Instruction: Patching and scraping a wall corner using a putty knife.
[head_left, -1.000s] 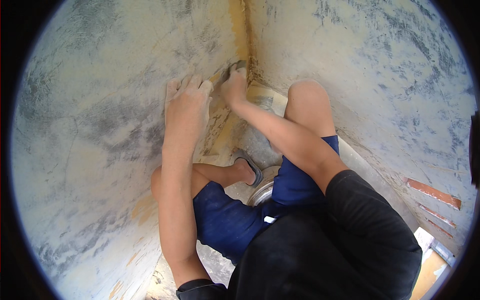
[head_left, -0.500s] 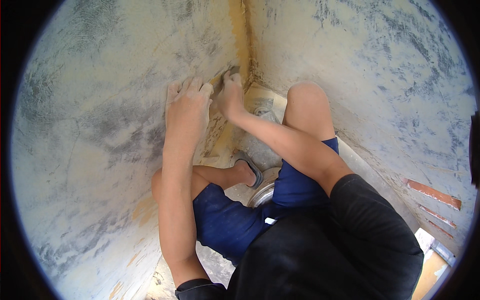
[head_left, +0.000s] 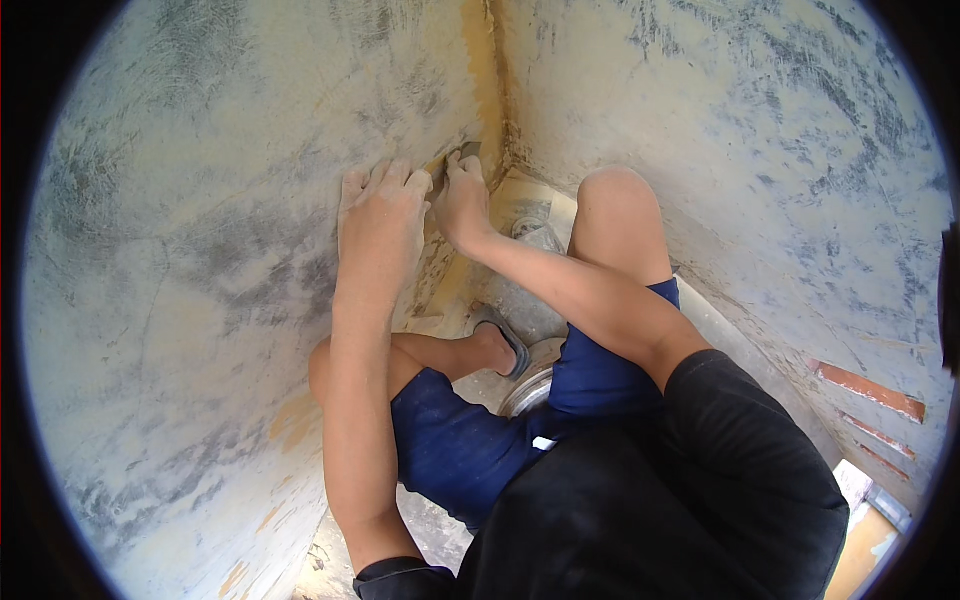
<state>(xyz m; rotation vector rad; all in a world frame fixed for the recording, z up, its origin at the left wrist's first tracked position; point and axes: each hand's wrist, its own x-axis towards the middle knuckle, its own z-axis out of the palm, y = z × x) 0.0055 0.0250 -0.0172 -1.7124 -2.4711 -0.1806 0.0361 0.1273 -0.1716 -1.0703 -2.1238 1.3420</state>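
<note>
My left hand (head_left: 383,222), coated in pale dust, rests on the left wall (head_left: 240,190) with its fingers apart and a little bent. Just beside it, near the corner, my right hand (head_left: 464,205) is closed on a thin, dark flat piece (head_left: 471,150) that looks like a scraper blade. Its edge lies against the wall; most of it is hidden by my fingers. A yellowish band runs along the wall there, and patchy white and grey coating covers the rest.
The right wall (head_left: 760,150) meets the left in a brown-stained corner (head_left: 497,90). Below, a round metal lid or bucket rim (head_left: 528,390) shows between my legs, near my sandalled foot (head_left: 497,345). Reddish bare strips (head_left: 868,390) mark the right wall.
My right hand and the flat piece have shifted slightly down along the wall. My left hand stays on the wall, almost in the same place.
</note>
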